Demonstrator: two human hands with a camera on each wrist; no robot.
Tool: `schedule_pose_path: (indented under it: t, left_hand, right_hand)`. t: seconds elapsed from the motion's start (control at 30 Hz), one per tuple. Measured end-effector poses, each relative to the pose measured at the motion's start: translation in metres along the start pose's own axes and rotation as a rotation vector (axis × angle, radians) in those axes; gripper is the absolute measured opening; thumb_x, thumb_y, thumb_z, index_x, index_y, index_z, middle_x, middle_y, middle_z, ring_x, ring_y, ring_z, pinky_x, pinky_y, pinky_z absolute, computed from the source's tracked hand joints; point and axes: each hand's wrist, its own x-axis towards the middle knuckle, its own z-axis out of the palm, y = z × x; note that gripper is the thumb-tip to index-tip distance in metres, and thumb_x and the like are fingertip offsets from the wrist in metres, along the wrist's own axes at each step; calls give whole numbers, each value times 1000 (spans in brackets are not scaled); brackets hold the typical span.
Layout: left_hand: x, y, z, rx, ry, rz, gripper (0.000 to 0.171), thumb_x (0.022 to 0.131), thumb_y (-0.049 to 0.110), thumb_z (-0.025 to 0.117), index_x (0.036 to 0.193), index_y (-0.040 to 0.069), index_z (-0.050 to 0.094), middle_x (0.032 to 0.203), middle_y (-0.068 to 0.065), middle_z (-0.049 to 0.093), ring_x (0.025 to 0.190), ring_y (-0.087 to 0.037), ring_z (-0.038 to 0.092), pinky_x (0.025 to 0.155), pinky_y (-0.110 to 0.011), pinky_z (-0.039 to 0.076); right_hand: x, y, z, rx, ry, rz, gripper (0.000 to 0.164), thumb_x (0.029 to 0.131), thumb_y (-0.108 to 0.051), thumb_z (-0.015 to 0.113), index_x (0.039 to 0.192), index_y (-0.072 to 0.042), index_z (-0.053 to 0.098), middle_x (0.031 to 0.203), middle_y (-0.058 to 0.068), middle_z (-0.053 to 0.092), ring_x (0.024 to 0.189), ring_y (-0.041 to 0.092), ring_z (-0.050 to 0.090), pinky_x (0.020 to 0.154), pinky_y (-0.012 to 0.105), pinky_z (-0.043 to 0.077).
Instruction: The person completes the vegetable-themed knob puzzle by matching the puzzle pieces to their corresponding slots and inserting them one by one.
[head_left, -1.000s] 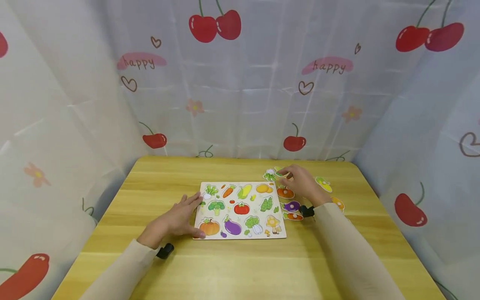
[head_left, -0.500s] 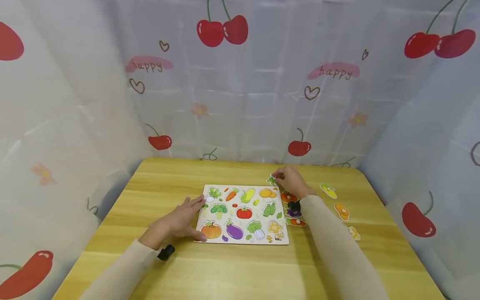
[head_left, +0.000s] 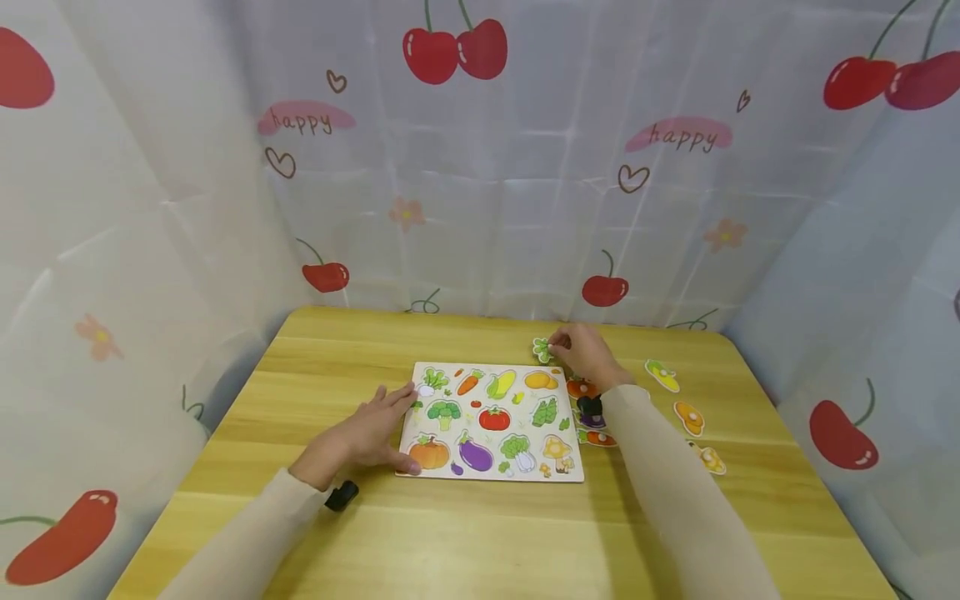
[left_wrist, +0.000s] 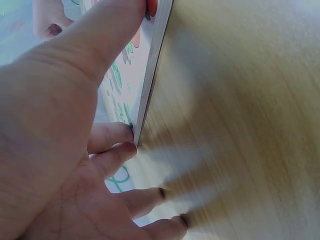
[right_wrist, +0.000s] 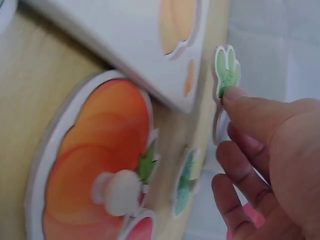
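In the head view, the left hand [head_left: 371,429] steadies the board [head_left: 521,421] with spread fingers; the right hand [head_left: 588,354] holds a leafy piece [head_left: 542,350] beyond its far right corner. The left wrist view shows two fingers touching the board's edge. In the right wrist view, thumb and fingers pinch the piece; picking up seems underway, and the next move probably calls for carrying it to a matching outline.

Beneath the left hand [head_left: 367,433] and right hand [head_left: 588,354], the table [head_left: 465,542] looks like smooth wood with a soft sheen. The board [head_left: 495,440] at the left hand shows a wood-like edge; its face and the leafy piece [right_wrist: 227,72] in the right hand look smoothly printed. Beyond both, the curtain [head_left: 510,221] is creased, faintly shiny; behind, the sleeves [head_left: 243,533] are matt cloth.
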Motion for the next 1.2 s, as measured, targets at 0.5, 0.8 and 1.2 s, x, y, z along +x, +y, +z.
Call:
schedule_pose_path:
  t: [0.5, 0.8, 1.2]
  left_hand:
    - [3, 5, -7, 13, -6, 3, 131, 90, 51, 102, 182, -6, 28, 195, -26, 18, 173, -74, 13, 130, -95, 24]
    - [2, 1, -7, 0, -20, 12, 131, 91, 54, 100, 182, -6, 27, 195, -28, 16, 173, -74, 11, 130, -95, 21]
    - [-1, 3, 0, 1, -12, -10, 129, 91, 51, 101, 182, -4, 27, 195, -25, 18, 174, -72, 13, 132, -93, 22]
  right_hand:
    - [-5, -22, -5, 118, 134, -93, 15, 104, -16, 88, 103, -2, 84, 119, 21, 78, 107, 39, 79, 98, 56, 69]
    - [-10, -46, 14, 200, 113, -157, 12, 107, -17, 86, 114, -8, 88, 137, 19, 77, 101, 38, 87, 92, 53, 73]
    - [-9, -100, 45, 302, -22, -116, 15, 107, -25, 87, 113, -13, 91, 121, 13, 86, 79, 29, 85, 69, 28, 64]
